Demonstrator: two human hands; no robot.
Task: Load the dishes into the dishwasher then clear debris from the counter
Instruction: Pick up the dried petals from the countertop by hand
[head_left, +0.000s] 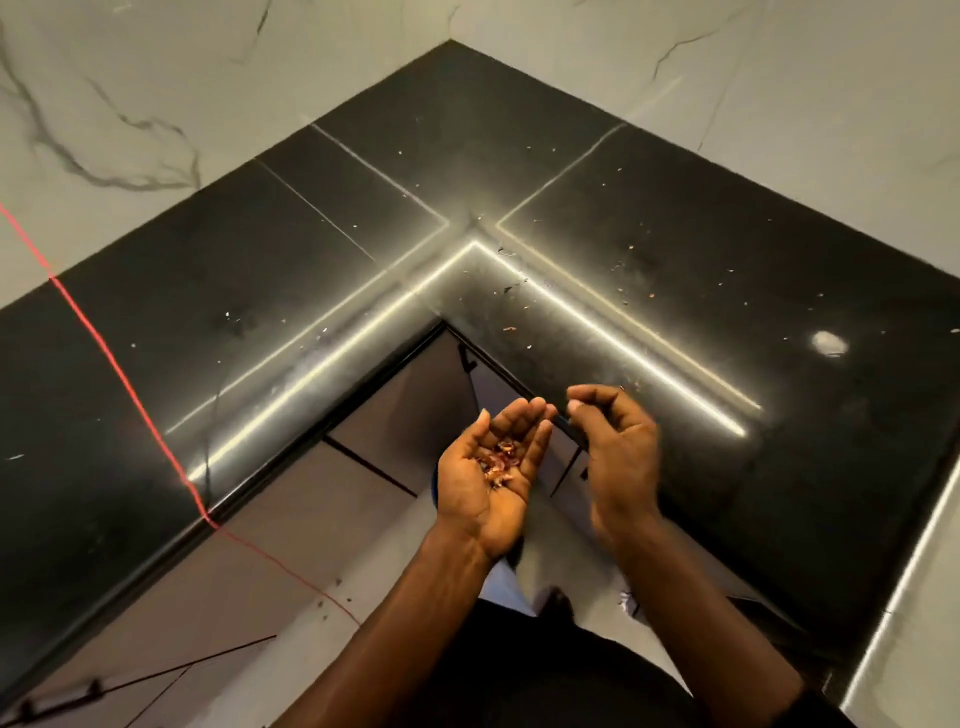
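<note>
My left hand (491, 470) is held palm up and cupped in front of the counter's inner corner. A small heap of reddish debris (500, 460) lies in the palm. My right hand (615, 441) hovers just right of it at the counter edge, its fingertips bunched against the thumb; I see no crumb between them. Small crumbs lie scattered over the black counter (675, 249), among them a reddish bit (510, 329) near the inner corner. No dishes or dishwasher are in view.
The L-shaped black counter meets white marble walls (130, 104) behind it. A red cord (104, 358) runs across the left section and down over the cabinet fronts (395, 415). Light strips reflect off the glossy top.
</note>
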